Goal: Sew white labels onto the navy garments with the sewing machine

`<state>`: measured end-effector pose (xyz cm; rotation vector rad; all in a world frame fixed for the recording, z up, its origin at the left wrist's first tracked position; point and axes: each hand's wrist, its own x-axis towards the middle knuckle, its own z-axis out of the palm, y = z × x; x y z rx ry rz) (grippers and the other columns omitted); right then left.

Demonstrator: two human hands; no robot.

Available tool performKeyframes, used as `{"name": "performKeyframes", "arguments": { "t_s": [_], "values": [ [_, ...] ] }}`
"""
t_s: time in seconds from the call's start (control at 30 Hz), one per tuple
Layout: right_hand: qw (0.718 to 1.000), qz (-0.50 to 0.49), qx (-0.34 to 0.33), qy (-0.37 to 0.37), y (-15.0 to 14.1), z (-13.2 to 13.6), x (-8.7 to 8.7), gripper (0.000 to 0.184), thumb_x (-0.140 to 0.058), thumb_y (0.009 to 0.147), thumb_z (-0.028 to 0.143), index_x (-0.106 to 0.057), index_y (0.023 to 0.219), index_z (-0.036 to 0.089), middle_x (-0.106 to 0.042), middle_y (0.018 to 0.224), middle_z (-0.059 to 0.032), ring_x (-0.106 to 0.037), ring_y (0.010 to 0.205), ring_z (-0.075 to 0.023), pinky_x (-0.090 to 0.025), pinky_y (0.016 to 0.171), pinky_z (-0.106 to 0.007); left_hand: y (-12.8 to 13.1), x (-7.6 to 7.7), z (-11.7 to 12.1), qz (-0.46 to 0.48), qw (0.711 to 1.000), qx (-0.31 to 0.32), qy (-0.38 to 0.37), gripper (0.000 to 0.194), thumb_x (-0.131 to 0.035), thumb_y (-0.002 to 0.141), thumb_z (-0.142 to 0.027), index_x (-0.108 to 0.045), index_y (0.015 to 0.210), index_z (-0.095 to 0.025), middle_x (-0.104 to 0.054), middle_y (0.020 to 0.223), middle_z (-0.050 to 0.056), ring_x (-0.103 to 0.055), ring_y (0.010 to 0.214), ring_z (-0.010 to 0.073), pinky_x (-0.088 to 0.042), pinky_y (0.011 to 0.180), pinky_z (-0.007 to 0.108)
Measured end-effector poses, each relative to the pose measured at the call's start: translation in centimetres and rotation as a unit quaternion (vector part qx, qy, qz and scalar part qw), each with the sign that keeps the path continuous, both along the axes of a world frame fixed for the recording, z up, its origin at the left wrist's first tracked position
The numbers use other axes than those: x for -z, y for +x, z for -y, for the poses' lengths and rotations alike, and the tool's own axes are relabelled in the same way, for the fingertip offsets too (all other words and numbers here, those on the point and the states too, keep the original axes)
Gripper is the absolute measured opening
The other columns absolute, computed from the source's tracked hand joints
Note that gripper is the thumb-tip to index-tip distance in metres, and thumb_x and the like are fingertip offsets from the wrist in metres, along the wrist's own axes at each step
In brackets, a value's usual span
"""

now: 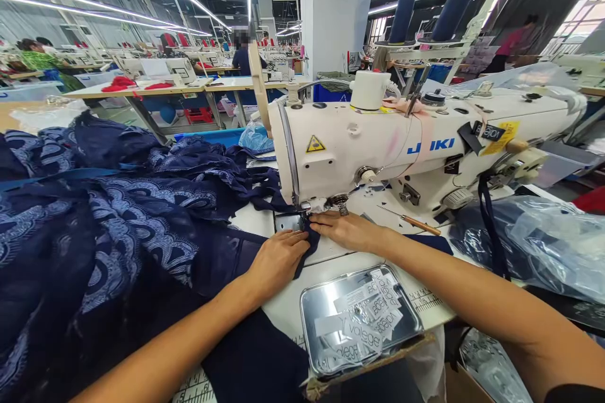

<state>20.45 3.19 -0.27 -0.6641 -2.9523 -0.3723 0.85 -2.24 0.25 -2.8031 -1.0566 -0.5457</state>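
Observation:
Navy fabric [309, 250] lies under the needle area of a white sewing machine [331, 145]. My left hand [280, 263] rests on this fabric just in front of the metal needle plate [289, 222], its fingers bent together on the cloth. From the right, my right hand [347, 230] reaches in beside the presser foot, with fingertips pressed together on the fabric's edge. Its thumb is partly hidden. A large heap of navy lace-patterned garment [142, 227] spreads to the left and continues toward the machine.
In front stands a metal tin [307, 321] holding several printed labels [363, 330]. An awl with a wooden handle [423, 225] lies right of my right hand. Plastic-wrapped packs [543, 245] sit farther right. Two navy thread cones [454, 9] stand above the machine.

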Motion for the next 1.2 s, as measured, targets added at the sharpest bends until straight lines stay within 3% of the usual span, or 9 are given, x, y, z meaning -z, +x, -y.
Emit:
{"name": "performKeyframes", "arguments": {
  "t_s": [0.33,0.93,1.2],
  "values": [
    [0.999,-0.016,0.023,-0.030,-0.2,-0.1,-0.4,0.038,-0.042,0.081,0.003,-0.051,0.117,0.011,-0.051,0.122,-0.0131,-0.054,0.104,-0.0206,-0.052,0.078,-0.032,0.3,0.5,-0.3,0.000,1.000,-0.017,0.025,0.019,-0.044,0.079,-0.007,-0.061,0.083,-0.013,-0.065,0.100,0.010,-0.062,0.090,0.0188,-0.050,0.081,0.034],
    [0.993,-0.106,0.042,-0.038,-0.3,-1.0,0.6,0.034,-0.040,0.082,0.005,-0.057,0.111,0.014,-0.058,0.115,-0.0072,-0.054,0.104,-0.0144,-0.047,0.086,-0.028,0.9,0.8,-1.0,-0.014,0.998,-0.043,0.034,0.017,-0.046,0.077,-0.004,-0.060,0.082,-0.012,-0.066,0.098,0.009,-0.062,0.087,0.0190,-0.048,0.081,0.035],
    [0.992,-0.108,0.032,-0.050,-0.3,-1.8,0.5,0.035,-0.040,0.080,0.004,-0.057,0.110,0.011,-0.061,0.109,-0.0099,-0.057,0.098,-0.0172,-0.048,0.083,-0.030,1.0,1.1,-1.4,0.000,0.997,-0.053,0.061,0.021,-0.043,0.078,-0.005,-0.061,0.084,-0.013,-0.067,0.096,0.010,-0.062,0.087,0.0203,-0.047,0.078,0.038]
  ]
}}
